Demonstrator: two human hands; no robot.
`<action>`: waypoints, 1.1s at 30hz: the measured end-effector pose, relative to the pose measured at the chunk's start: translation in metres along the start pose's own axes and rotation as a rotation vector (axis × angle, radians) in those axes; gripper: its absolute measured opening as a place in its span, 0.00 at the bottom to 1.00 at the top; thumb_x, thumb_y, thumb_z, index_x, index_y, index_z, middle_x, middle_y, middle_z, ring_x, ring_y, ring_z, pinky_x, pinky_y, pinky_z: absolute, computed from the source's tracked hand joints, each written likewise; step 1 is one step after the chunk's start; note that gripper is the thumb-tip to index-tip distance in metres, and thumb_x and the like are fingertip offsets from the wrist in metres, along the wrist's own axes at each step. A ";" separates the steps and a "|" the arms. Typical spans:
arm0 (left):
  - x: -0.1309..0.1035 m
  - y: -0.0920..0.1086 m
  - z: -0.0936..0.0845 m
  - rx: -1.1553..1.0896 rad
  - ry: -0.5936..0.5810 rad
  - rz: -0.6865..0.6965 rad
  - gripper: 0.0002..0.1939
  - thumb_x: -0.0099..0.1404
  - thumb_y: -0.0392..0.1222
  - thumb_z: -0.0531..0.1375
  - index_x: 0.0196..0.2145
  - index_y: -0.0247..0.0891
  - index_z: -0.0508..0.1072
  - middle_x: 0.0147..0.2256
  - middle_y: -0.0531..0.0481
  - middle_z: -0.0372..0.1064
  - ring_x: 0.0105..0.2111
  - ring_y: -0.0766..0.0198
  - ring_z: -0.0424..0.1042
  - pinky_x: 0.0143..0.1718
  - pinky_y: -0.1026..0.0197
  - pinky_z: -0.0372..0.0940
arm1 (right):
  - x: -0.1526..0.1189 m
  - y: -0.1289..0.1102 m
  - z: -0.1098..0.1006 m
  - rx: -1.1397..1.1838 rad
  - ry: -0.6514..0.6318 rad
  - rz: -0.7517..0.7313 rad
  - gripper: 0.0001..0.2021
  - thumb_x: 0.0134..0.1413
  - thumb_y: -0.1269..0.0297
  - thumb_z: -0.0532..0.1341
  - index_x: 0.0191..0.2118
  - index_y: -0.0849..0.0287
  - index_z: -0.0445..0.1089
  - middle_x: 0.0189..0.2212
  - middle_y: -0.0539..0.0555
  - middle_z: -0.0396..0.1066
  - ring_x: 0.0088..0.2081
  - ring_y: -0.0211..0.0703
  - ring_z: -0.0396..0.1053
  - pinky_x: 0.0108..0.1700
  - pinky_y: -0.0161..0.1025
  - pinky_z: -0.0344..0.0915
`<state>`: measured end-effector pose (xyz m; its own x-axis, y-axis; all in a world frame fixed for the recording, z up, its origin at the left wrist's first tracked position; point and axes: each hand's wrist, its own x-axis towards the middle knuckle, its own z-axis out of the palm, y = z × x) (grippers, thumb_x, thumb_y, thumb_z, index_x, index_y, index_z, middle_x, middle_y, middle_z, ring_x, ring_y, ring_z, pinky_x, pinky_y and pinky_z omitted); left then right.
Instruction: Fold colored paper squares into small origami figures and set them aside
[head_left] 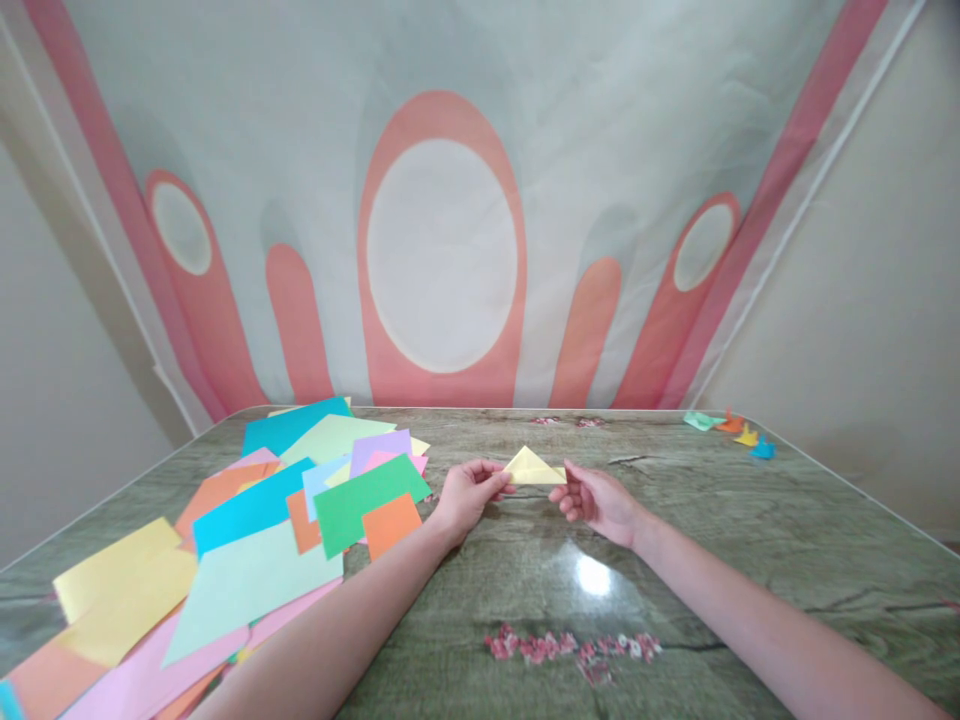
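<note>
A small pale yellow paper (529, 468), folded into a triangle with its point up, is held between my two hands above the table. My left hand (471, 495) pinches its left corner between thumb and fingers. At the right corner, my right hand (596, 500) has its thumb and curled fingers closed on the paper's edge. A crease line shows on the triangle's face.
Loose coloured paper sheets (255, 580) overlap across the left of the wood-patterned table (720, 560). Several small folded paper figures, among them a blue one (763, 448), stand at the back right. A printed backdrop (442, 260) hangs behind the table.
</note>
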<state>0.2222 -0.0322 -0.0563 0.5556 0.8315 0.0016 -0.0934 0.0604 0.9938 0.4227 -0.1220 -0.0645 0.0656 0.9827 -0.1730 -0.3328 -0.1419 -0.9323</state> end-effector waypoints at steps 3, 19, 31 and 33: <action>0.000 0.000 0.000 0.008 0.002 0.003 0.15 0.49 0.46 0.66 0.30 0.33 0.71 0.25 0.50 0.73 0.26 0.65 0.72 0.26 0.68 0.63 | -0.002 -0.001 0.001 0.043 -0.049 0.069 0.15 0.59 0.57 0.52 0.34 0.64 0.68 0.29 0.58 0.75 0.23 0.34 0.70 0.24 0.29 0.67; 0.001 -0.002 -0.001 -0.002 0.007 0.000 0.16 0.48 0.46 0.67 0.30 0.33 0.71 0.25 0.50 0.73 0.26 0.65 0.72 0.26 0.68 0.63 | -0.008 0.002 0.010 -0.080 -0.058 -0.081 0.14 0.51 0.56 0.60 0.34 0.63 0.71 0.35 0.58 0.74 0.25 0.34 0.70 0.25 0.30 0.67; 0.001 -0.001 0.000 0.005 0.017 0.010 0.17 0.48 0.47 0.67 0.32 0.32 0.73 0.26 0.48 0.74 0.27 0.64 0.73 0.26 0.67 0.64 | -0.004 0.009 0.013 -0.551 0.127 -0.287 0.18 0.52 0.49 0.55 0.30 0.61 0.70 0.26 0.53 0.74 0.22 0.39 0.71 0.25 0.34 0.67; 0.001 -0.002 0.000 -0.009 0.025 -0.002 0.17 0.48 0.47 0.67 0.32 0.32 0.73 0.26 0.48 0.74 0.27 0.63 0.73 0.27 0.66 0.65 | -0.004 0.009 0.013 -0.544 0.116 -0.284 0.18 0.52 0.49 0.55 0.32 0.61 0.70 0.27 0.54 0.74 0.23 0.39 0.72 0.25 0.35 0.67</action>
<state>0.2230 -0.0313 -0.0579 0.5348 0.8449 -0.0036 -0.0999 0.0675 0.9927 0.4075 -0.1254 -0.0677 0.1927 0.9761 0.1006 0.2375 0.0531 -0.9699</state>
